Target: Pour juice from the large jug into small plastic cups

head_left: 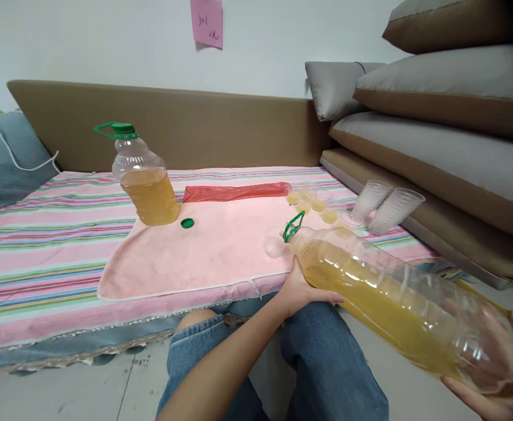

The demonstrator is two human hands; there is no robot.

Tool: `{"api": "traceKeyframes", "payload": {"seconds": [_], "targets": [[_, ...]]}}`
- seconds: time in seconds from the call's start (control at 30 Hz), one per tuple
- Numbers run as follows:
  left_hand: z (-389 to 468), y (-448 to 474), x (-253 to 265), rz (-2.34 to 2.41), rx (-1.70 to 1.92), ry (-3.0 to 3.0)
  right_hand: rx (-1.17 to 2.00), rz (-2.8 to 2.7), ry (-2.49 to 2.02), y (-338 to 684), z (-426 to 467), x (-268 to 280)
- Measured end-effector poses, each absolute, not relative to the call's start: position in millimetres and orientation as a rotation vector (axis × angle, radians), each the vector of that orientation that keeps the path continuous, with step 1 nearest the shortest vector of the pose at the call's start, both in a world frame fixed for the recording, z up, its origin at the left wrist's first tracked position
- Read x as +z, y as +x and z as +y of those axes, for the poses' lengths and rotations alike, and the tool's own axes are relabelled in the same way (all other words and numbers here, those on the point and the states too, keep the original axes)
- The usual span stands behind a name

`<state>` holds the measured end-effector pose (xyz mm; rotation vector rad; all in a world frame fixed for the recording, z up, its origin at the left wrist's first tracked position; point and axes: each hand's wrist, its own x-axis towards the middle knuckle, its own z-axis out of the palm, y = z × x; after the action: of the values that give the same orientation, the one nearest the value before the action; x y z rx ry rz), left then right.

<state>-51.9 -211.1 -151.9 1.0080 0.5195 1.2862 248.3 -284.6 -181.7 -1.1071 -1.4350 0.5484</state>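
A large clear plastic bottle (383, 292), partly filled with yellow liquid, lies tilted across both hands, its green-handled neck pointing left and a little up. Under its front part, near the neck, my left hand (302, 290) is closed round it. At the base, my right hand (499, 389) grips from below and behind; the bottle partly hides its fingers. The uncapped mouth is directly over a clear plastic cup (274, 245) on the pink cloth (186, 257). Whether liquid is flowing I cannot tell. Just behind the neck stand several cups with yellow liquid (319, 203).
At the left stands a second bottle (151, 196) with a green cap, beside a loose green cap (187, 223). A red plastic bag (236, 192) lies along the cloth's back. Two cup stacks (394, 210) lean near piled cushions (440, 140) at the right.
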Motion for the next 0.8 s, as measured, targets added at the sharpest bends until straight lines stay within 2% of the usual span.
{"api": "traceKeyframes", "payload": {"seconds": [0.13, 0.4, 0.8], "targets": [[-210.9, -52.6, -152.7, 0.537, 1.283, 1.006, 0.605, -1.285, -1.237, 227.3, -294.8, -170.6], [-210.6, -52.5, -155.6, 0.528, 1.254, 0.971, 0.551, -1.431, -1.132, 266.0, -277.2, -196.4], [-211.0, -52.5, -156.1, 0.511, 1.284, 0.992, 0.501, -1.515, -1.121, 276.9, -269.8, -195.5]]}}
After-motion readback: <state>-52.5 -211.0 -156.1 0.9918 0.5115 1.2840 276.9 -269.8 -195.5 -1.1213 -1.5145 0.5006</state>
